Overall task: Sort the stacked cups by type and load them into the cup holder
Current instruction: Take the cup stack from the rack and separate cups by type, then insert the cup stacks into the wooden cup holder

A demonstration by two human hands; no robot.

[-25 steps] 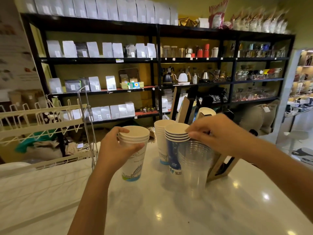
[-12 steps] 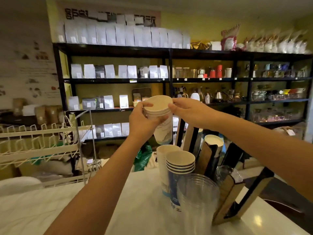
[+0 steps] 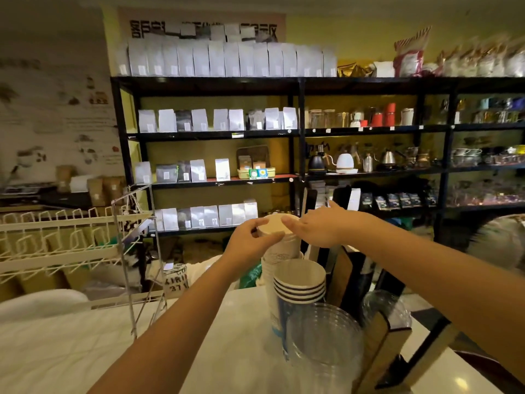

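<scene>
My left hand (image 3: 250, 241) grips the upper part of a stack of white paper cups (image 3: 279, 237) from the left. My right hand (image 3: 319, 226) has its fingers spread, with its thumb resting on the stack's rim. The held stack sits over another white cup stack (image 3: 268, 270) on the counter. In front stands a stack of blue-striped paper cups (image 3: 298, 282), and nearer still a stack of clear plastic cups (image 3: 324, 345). The wood-and-black cup holder (image 3: 380, 336) leans at the right, with clear cups in one slot.
The white marble counter (image 3: 184, 351) runs under my arms. A white wire rack (image 3: 71, 245) and a thin metal stand (image 3: 136, 251) occupy its left side. Black shelves (image 3: 298, 132) with bags, kettles and jars fill the back wall.
The white cup stack in my hands has come down from chest height to just over the other white stack. My right fingers have loosened on its rim.
</scene>
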